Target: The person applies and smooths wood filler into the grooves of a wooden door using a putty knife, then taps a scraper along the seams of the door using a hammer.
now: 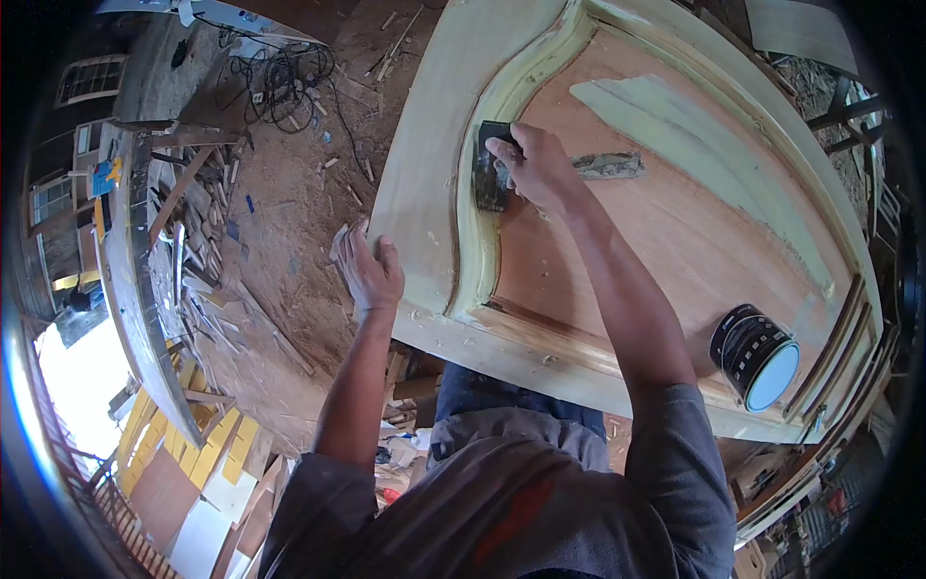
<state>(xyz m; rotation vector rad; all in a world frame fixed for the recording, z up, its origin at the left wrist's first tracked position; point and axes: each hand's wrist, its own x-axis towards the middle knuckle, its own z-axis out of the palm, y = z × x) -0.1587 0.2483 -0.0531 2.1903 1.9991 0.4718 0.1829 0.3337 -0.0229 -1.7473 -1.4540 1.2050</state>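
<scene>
I am in a woodworking workshop: a large moulded wooden panel (415, 193) lies in front of me, smeared with pale filler (666, 125), and a black can (754, 355) rests on it. The dusty brown floor (280, 232) around me is strewn with splinters and chips, with a heap of wood scraps (201, 227) to my left. Past the scraps I see yellow pieces (236, 452) beside flat boards (178, 497), and a tangled black cable (280, 85) trails across the ground.
</scene>
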